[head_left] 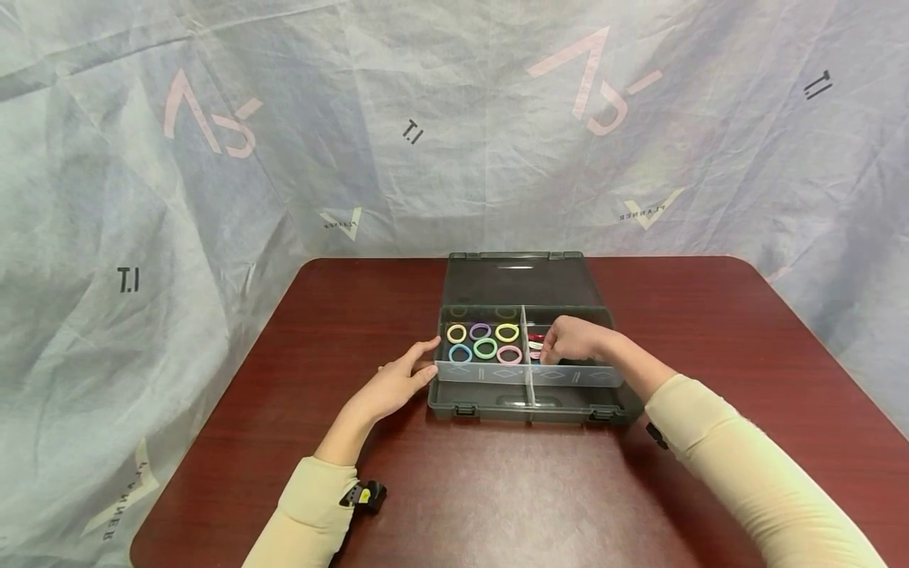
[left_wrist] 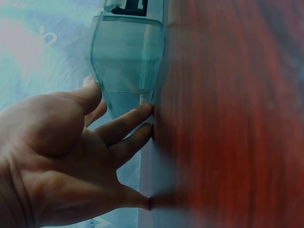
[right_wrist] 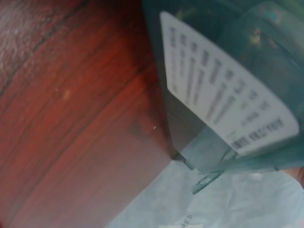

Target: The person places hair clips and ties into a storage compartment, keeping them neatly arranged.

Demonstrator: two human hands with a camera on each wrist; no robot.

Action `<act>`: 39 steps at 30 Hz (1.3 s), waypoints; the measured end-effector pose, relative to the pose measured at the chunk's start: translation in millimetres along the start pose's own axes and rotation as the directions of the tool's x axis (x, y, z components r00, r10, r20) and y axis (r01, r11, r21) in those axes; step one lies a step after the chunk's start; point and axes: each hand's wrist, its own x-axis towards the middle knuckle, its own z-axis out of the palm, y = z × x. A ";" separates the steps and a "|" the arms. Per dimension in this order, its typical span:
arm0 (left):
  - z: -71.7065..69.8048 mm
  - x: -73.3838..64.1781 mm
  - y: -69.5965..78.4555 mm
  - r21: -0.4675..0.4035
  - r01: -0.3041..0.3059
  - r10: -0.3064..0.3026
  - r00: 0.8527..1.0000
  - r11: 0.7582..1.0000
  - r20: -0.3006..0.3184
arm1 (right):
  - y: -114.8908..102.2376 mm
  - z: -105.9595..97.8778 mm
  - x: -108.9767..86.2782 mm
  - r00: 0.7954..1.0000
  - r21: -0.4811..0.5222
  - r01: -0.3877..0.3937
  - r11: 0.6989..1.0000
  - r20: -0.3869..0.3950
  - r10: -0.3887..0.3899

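A translucent grey plastic case (head_left: 483,394) stands with its lid (head_left: 521,280) raised at the back. Its left compartment holds several coloured hair ties (head_left: 485,348) laid in two rows. Small red and white hair accessories (head_left: 536,345) lie in the right compartment, partly covered by my right hand (head_left: 574,339). That hand reaches down inside with curled fingers; whether they pinch anything is hidden. My left hand (head_left: 394,388) touches the case's left end with fingers spread. In the left wrist view, the thumb and fingertips of the left hand (left_wrist: 71,152) meet the case wall (left_wrist: 126,61).
A pale divider (head_left: 526,339) separates the two compartments. Two latches (head_left: 465,410) sit on the front edge. In the right wrist view, a white printed label (right_wrist: 223,90) is on the case's side. A reddish wooden table (head_left: 341,308) reaches back to a hanging printed cloth (head_left: 426,181).
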 end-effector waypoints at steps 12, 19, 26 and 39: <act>0.1 -0.4 0.4 -0.008 -0.002 0.002 1.000 1.000 -0.003 | 1.8 3.9 0.9 0.999 -0.101 0.023 0.995 -0.038 -0.027; 0.4 -1.2 0.9 0.005 -0.009 0.009 1.000 1.000 -0.007 | 3.5 3.2 -2.3 0.997 -0.064 0.046 0.997 -0.053 -0.049; -1.1 -0.8 2.2 -0.001 -0.002 0.002 1.000 1.000 -0.001 | 9.5 -11.7 -17.1 0.995 0.074 0.062 0.995 -0.084 -0.056; -2.0 0.9 0.5 -0.003 -0.013 0.013 1.000 1.000 0.009 | 67.0 -56.8 -98.0 0.962 0.095 -0.041 0.995 -0.264 0.065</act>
